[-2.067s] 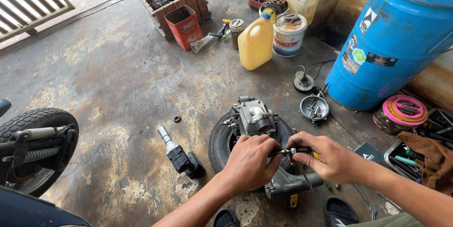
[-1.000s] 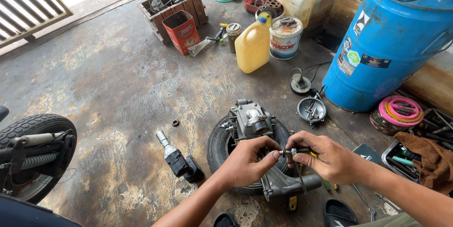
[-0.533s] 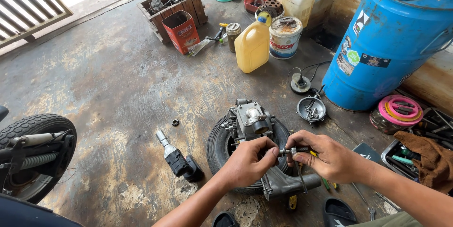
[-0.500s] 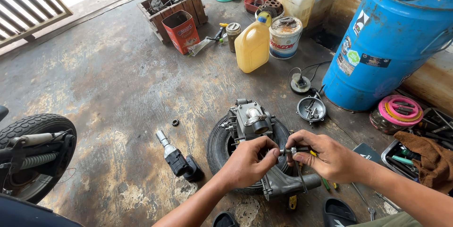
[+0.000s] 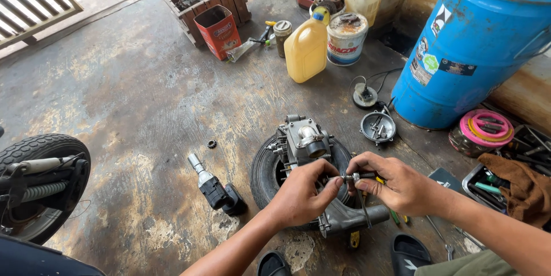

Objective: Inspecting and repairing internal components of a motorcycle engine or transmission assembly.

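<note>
A grey metal engine block (image 5: 303, 143) rests on a small black tyre (image 5: 265, 174) on the concrete floor. My left hand (image 5: 301, 195) lies over the near side of the engine, its fingertips pinching a small metal part (image 5: 348, 178). My right hand (image 5: 397, 184) grips the same small part from the right, and a thin wire hangs down from it. A grey exhaust pipe (image 5: 356, 218) sticks out under both hands.
A black power tool (image 5: 213, 187) lies left of the tyre, beside a tiny gear (image 5: 212, 144). A blue drum (image 5: 479, 43) stands at right. Behind are a yellow jug (image 5: 306, 49), a white paint can (image 5: 346, 39) and a wooden crate (image 5: 208, 2). A motorcycle wheel (image 5: 35, 187) is at far left.
Both hands stay at the engine on the small part with only slight finger shifts. The view has tilted a little.
</note>
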